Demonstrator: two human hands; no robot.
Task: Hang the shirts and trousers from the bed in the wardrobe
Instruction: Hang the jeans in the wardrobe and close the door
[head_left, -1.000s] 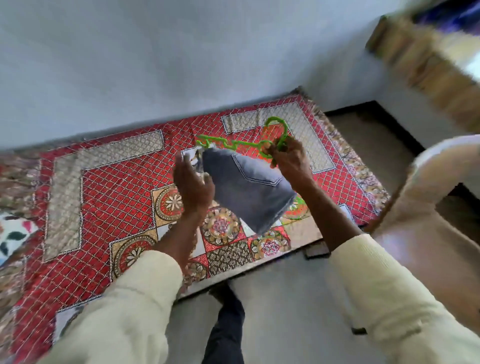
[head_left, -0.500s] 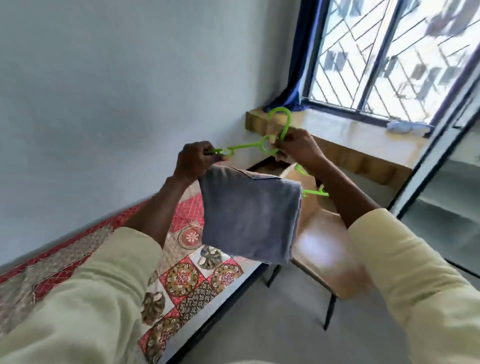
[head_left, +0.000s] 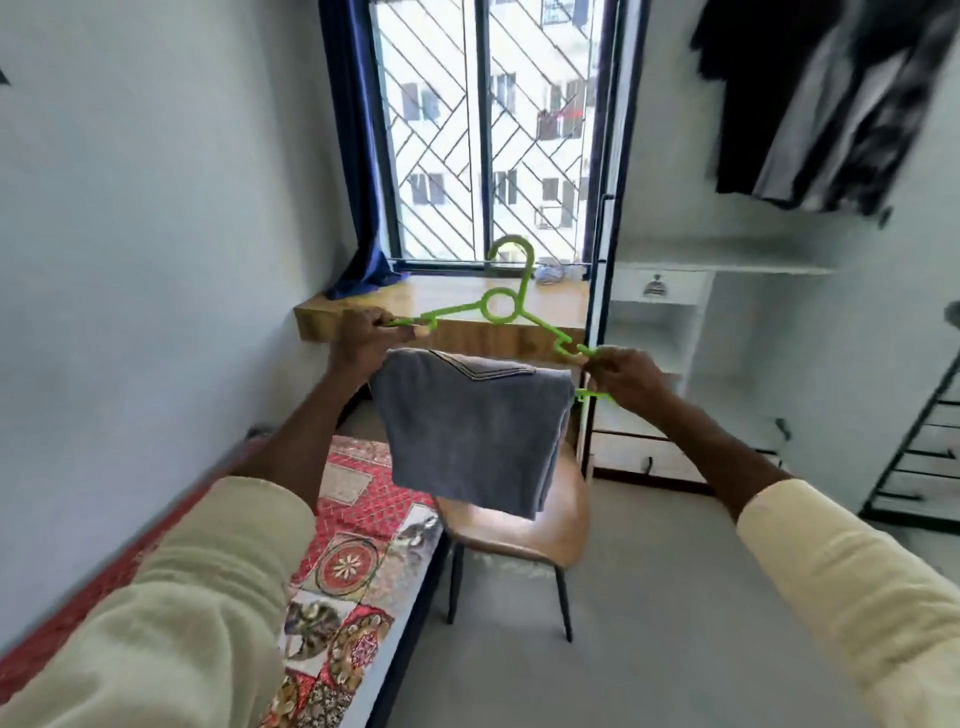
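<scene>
A bright green plastic hanger is held up at chest height with folded grey trousers draped over its lower bar. My left hand grips the hanger's left end. My right hand pinches its right end. The bed with a red patterned cover lies at the lower left. The open white wardrobe stands at the right, with dark clothes hanging at its top.
A brown chair stands just under the trousers beside the bed. Behind it are a wooden window ledge, a barred window and a blue curtain. A black metal rack stands at the far right. Grey floor lies between bed and wardrobe.
The view has swung from the bed up and right toward the window and wardrobe. The hanger with the trousers came along; my right hand moved from the hook to the hanger's right end.
</scene>
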